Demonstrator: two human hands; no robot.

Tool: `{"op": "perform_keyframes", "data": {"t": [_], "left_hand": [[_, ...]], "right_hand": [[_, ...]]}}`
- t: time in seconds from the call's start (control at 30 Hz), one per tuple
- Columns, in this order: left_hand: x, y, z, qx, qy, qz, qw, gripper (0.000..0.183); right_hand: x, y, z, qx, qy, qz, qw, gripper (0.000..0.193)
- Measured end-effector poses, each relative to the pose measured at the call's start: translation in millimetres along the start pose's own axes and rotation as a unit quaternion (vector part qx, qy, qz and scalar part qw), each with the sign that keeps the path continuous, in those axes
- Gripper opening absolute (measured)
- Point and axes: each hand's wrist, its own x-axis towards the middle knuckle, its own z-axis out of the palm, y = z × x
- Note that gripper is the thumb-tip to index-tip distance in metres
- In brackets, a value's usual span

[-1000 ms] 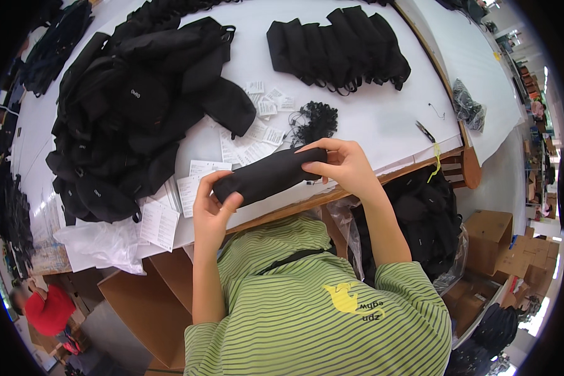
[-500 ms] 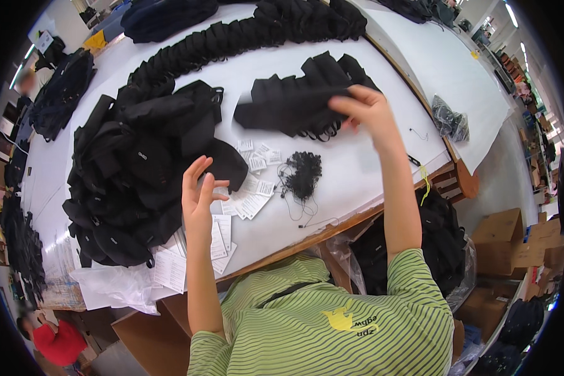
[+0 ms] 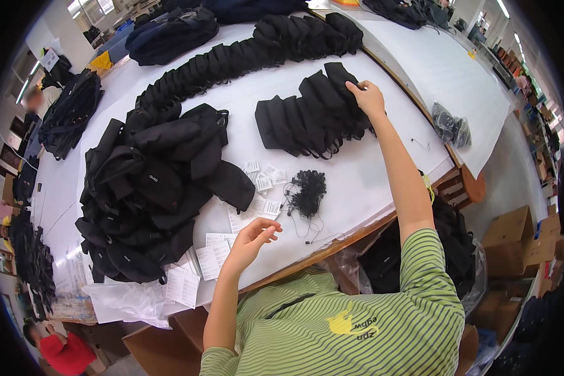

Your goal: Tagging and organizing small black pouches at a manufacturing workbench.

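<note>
my right hand (image 3: 368, 97) is stretched out across the white table (image 3: 382, 169), fingers curled down onto the far end of the short row of folded black pouches (image 3: 313, 116); it touches the last piece there, and i cannot tell whether i am gripping it or only pressing it flat. my left hand (image 3: 255, 235) hovers near the table's front edge, loosely open with fingers half bent, holding nothing, just beside the scattered white paper tags (image 3: 257, 188) and near the small black bundle of string loops (image 3: 308, 191).

judging by how things lie, a good share is done: the short row holds a number of neat overlapping pieces, and a much longer row of black pieces (image 3: 244, 53) curves along the far side of the table. what is left looks large too: the heap of unsorted black bags (image 3: 150, 188) at my left is tall, and plenty of tags and strings remain loose. i would say i am somewhere in the middle, with 1 piece just being placed on the row.
</note>
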Motion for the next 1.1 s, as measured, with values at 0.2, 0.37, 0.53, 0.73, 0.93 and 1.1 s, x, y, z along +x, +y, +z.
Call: {"op": "perform_keyframes", "data": {"t": [0.2, 0.37, 0.53, 0.73, 0.93, 1.1], "left_hand": [[26.7, 6.6, -3.4, 0.005, -0.014, -0.011, 1.0, 0.025], [133.9, 43.3, 1.3, 0.122, 0.034, 0.074, 0.989, 0.034], [246.5, 67.9, 27.7, 0.03, 0.147, 0.05, 0.987, 0.07], [309.9, 88.6, 29.3, 0.03, 0.077, -0.068, 0.994, 0.095], [315.3, 122.4, 63.4, -0.04, 0.116, 0.001, 0.992, 0.088], [310.4, 170.2, 47.3, -0.067, 0.115, 0.068, 0.989, 0.078]], "right_hand": [[-6.3, 15.1, 1.4, -0.159, 0.069, 0.016, 0.985, 0.078], [17.2, 76.0, 5.3, 0.167, -0.177, 0.182, 0.953, 0.121], [-4.7, 63.7, 18.7, 0.188, -0.129, 0.152, 0.962, 0.118], [-13.2, 52.4, 11.9, 0.248, -0.156, 0.15, 0.944, 0.1], [-19.6, 16.6, 11.9, 0.343, -0.151, 0.105, 0.921, 0.083], [-5.1, -29.7, 10.2, 0.417, -0.119, 0.027, 0.901, 0.08]]}}
